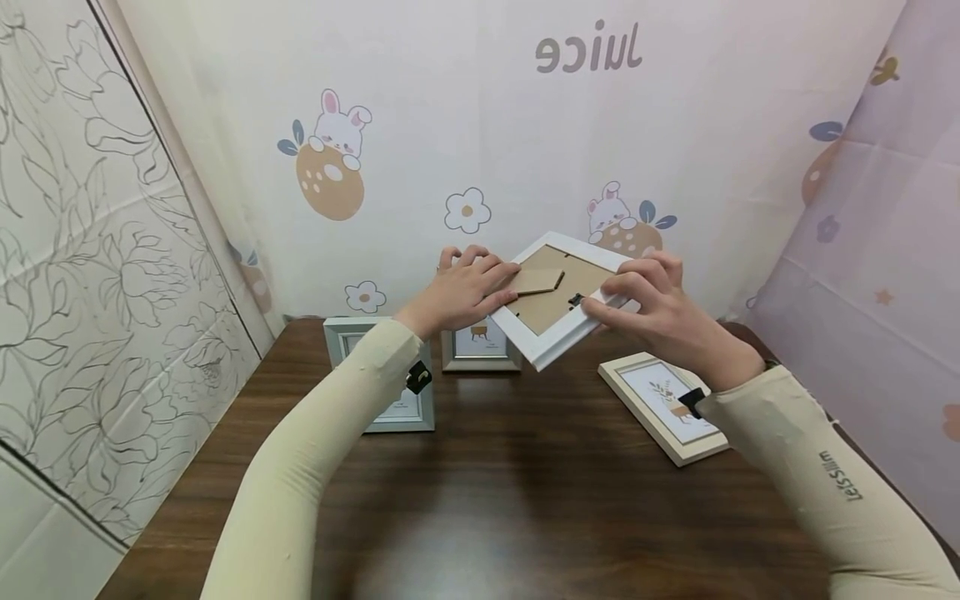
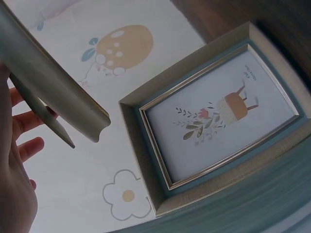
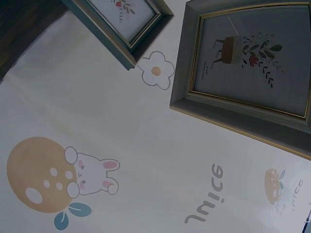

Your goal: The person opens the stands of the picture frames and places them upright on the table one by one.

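Note:
Both hands hold a white picture frame point(image 1: 570, 332) in the air above the far part of the table, tilted, its tan backing board point(image 1: 581, 275) facing the head camera. My left hand point(image 1: 468, 292) is at its left side and pinches the fold-out stand point(image 1: 536, 281) between thumb and fingers. In the left wrist view the stand point(image 2: 41, 111) is angled out from the back. My right hand point(image 1: 660, 312) grips the right edge, thumb on the back, near a small black clip. The right wrist view shows the front, with a plant print point(image 3: 248, 53) inside; the right hand is out of that view.
A grey-green picture frame point(image 1: 429, 408) stands at left, partly behind the left forearm. Behind the held one stands a beige frame point(image 1: 480, 364). A cream frame point(image 1: 652, 425) leans at right, partly covered by the right wrist. A printed curtain point(image 1: 465, 100) hangs behind the table point(image 1: 480, 500).

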{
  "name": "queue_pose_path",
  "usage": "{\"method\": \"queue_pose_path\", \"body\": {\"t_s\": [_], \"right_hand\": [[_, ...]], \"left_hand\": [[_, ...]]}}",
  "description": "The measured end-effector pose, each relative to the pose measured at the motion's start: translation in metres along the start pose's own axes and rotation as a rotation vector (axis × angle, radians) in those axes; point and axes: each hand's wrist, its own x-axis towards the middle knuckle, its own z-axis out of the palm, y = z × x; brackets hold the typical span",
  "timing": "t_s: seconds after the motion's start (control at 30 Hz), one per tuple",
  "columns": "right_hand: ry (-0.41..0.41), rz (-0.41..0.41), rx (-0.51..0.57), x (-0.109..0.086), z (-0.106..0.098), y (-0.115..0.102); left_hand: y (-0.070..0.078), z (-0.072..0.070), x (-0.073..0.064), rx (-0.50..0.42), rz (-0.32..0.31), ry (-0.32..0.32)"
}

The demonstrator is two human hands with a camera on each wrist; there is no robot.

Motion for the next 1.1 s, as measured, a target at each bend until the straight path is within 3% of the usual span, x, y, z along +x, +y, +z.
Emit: {"method": "queue_pose_path", "body": {"t_s": [0.47, 0.97, 1.1], "right_hand": [[0.015, 0.005, 0.03, 0.003, -0.003, -0.002], [-0.012, 0.005, 0.038, 0.004, -0.006, -0.005], [-0.022, 0.003, 0.041, 0.003, -0.005, -0.005]], "left_hand": [[-0.005, -0.008, -0.004, 0.073, 0.021, 0.117], [-0.003, -0.022, -0.009, 0.182, 0.066, 0.193], [-0.002, -0.022, -0.01, 0.196, 0.063, 0.181]]}}
